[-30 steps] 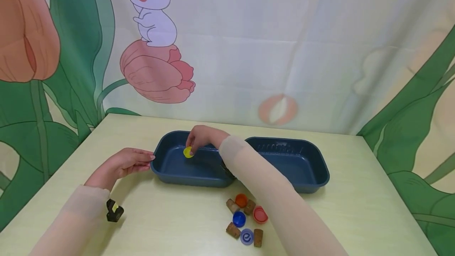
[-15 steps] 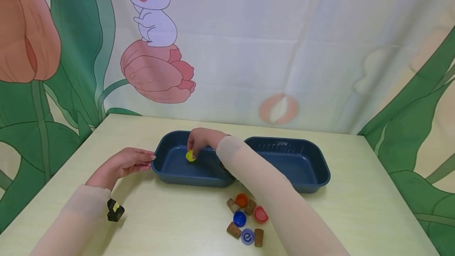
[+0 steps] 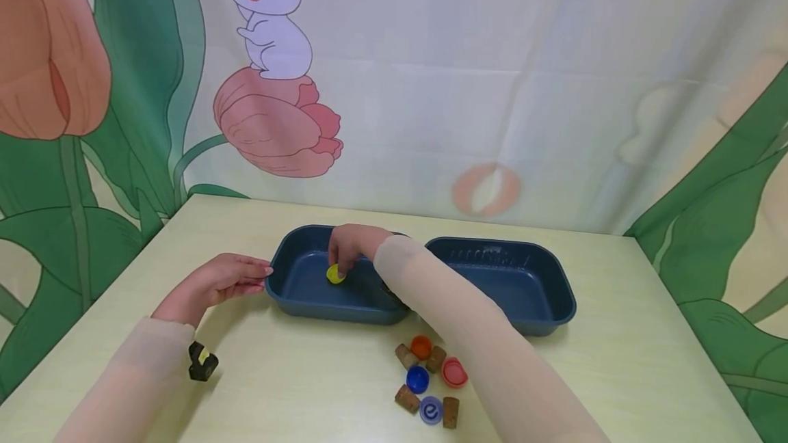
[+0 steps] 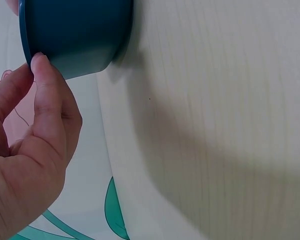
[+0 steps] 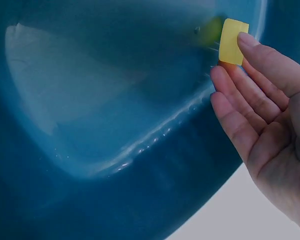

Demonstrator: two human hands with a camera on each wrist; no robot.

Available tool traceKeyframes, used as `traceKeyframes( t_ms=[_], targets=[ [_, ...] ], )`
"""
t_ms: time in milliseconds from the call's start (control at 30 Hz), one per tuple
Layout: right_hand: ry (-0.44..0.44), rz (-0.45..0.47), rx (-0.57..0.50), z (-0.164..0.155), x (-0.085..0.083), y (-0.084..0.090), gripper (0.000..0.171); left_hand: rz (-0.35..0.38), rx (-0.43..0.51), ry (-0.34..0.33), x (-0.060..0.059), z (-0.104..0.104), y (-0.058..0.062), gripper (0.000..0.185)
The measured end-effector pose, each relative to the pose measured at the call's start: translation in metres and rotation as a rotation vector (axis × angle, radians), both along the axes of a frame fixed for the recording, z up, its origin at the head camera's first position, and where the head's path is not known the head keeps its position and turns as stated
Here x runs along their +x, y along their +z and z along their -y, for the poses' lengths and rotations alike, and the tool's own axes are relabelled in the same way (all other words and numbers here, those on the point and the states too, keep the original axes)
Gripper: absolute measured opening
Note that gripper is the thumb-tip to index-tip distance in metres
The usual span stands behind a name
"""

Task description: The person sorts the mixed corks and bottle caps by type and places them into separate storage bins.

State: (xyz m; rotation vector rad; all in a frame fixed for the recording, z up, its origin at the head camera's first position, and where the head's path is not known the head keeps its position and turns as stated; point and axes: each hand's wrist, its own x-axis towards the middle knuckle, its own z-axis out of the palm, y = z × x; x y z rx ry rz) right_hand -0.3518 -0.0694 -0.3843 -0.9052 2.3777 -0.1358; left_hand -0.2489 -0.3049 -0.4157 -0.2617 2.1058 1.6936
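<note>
My right hand (image 3: 357, 243) is inside the left dark blue tray (image 3: 335, 314), low over its floor. Between thumb and fingers it pinches a yellow bottle cap (image 3: 335, 275). The right wrist view shows the cap (image 5: 232, 42) side-on, with a yellowish reflection beside it on the tray. My left hand (image 3: 229, 277) is at the tray's left end. In the left wrist view, the thumb and a finger of that hand (image 4: 42, 137) pinch the tray rim (image 4: 24, 35). A sleeve hides part of the tray's right end.
A second dark blue tray (image 3: 509, 289) stands to the right, partly behind the right sleeve. In front lie several corks (image 3: 451, 413) and bottle caps: orange (image 3: 421, 346), red (image 3: 455, 372), blue (image 3: 417, 379) and lilac (image 3: 431, 410). A printed cloth (image 3: 394, 115) hangs behind the table.
My right hand has moved slightly right and lower inside the tray with the yellow bottle cap. My left hand has stayed at the tray's rim.
</note>
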Motion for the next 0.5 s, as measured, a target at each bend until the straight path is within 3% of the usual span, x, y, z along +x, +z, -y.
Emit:
traceKeyframes(
  t_ms=[500],
  targets=[
    [0.018,0.007,0.046,0.0038,0.0028,0.0014,0.027,0.002,0.008,0.006,0.0009,-0.0012,0.003,0.049]
  ],
)
